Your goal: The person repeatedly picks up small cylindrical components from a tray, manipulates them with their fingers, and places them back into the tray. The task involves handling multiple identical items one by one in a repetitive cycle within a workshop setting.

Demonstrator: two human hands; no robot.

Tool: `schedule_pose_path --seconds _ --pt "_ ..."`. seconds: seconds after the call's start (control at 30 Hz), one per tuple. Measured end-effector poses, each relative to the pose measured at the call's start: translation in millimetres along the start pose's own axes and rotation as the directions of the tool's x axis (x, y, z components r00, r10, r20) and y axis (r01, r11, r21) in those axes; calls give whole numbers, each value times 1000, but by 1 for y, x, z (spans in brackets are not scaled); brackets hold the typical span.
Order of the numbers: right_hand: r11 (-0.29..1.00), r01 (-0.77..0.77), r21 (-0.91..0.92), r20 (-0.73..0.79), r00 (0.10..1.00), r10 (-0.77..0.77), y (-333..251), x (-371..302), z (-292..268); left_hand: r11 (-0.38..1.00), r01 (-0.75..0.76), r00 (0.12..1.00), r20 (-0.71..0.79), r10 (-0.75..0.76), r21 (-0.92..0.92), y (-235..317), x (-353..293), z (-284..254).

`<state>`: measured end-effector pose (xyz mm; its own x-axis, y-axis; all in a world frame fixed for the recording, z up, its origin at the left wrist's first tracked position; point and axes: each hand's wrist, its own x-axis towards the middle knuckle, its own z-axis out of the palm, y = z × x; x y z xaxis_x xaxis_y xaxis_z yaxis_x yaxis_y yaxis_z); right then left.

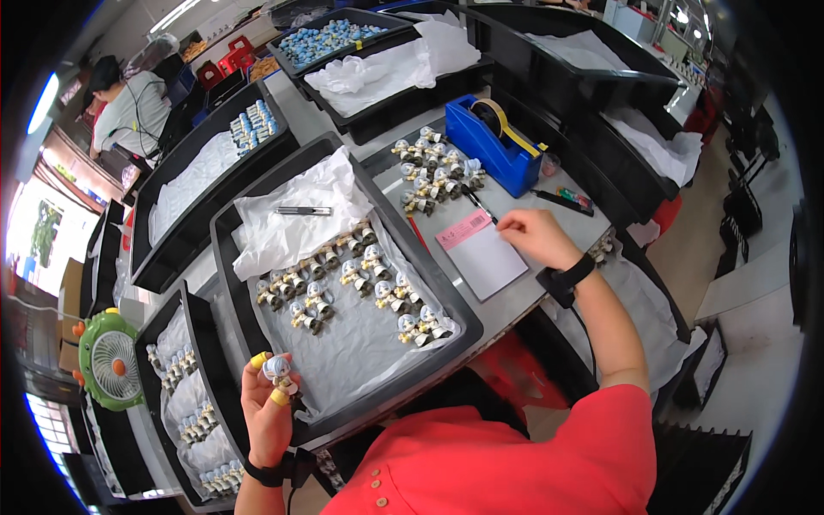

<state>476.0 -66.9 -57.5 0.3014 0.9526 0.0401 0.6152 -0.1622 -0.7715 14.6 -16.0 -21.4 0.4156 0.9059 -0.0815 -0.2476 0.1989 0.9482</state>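
Note:
My left hand [268,410] is closed around a small figurine [277,371] with pale blue-white hair, above the near left corner of a black tray [468,330]. Yellow finger covers sit on its thumb and a finger. My right hand [536,236] is over the top edge of a white notepad [485,262] with a pink header strip. Its fingertips are pinched together at the end of a thin dark pen-like tool [479,204]. Similar figurines [316,300] lie in rows on white sheeting in the tray, and a further cluster of figurines [438,167] lies beyond the notepad.
A blue tape dispenser [506,163] stands on the table behind the notepad, with pens [566,200] to its right. A silver-black pen [303,210] rests on the tray's sheeting. Several black bins surround the table. A green fan [110,359] is at left; another person [133,112] sits far left.

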Motion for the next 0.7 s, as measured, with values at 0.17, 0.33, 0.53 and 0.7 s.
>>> schedule_pose_path --seconds 0.17,0.33,0.53,0.7 --pt "957 281 -69 120 955 -272 -16 21 31 999 48 999 -4 -48 14 4 3 5" --pt "862 390 -324 217 918 -333 -35 55 72 991 118 993 -28 -116 61 8 8 16" --pt "846 293 -446 284 942 -177 -44 70 96 987 122 992 -45 -118 103 12 6 18" --pt "802 364 -473 289 924 -249 -41 81 100 988 124 992 -2 -124 92 10 5 12"
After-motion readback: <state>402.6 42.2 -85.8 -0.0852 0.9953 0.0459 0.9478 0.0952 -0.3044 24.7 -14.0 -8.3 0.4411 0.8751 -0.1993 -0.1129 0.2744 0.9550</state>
